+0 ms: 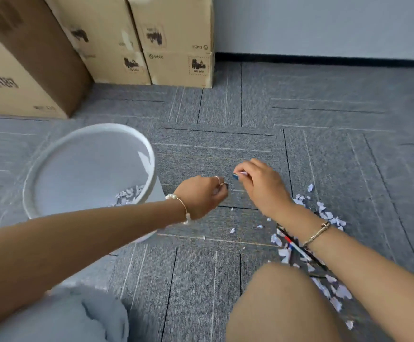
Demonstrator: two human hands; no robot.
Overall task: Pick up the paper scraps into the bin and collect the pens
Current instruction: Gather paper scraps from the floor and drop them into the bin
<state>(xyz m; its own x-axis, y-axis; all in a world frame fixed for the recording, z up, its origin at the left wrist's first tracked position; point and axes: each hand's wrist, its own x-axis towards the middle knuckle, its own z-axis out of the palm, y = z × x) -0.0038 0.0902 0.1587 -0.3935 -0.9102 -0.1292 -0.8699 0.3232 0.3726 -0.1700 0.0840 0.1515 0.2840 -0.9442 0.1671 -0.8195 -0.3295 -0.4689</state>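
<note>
A round white bin (53, 159) stands on the grey carpet at the left, with several paper scraps (129, 195) lying inside. My left hand (201, 196) hovers just right of the bin's rim, fingers curled shut, and some pale paper seems to be pinched in it. My right hand (257, 183) is close beside it, fingertips pinching a small white paper scrap (243, 173). More white scraps (324, 215) lie scattered on the carpet under and behind my right forearm. Pens (297, 248), with red, blue and black parts, lie among those scraps, partly hidden by my arm.
Stacked cardboard boxes (176, 40) line the back left against the wall. My knee (280, 304) fills the lower middle and grey clothing (65, 317) the lower left. A few tiny scraps (232, 230) lie in front of the hands.
</note>
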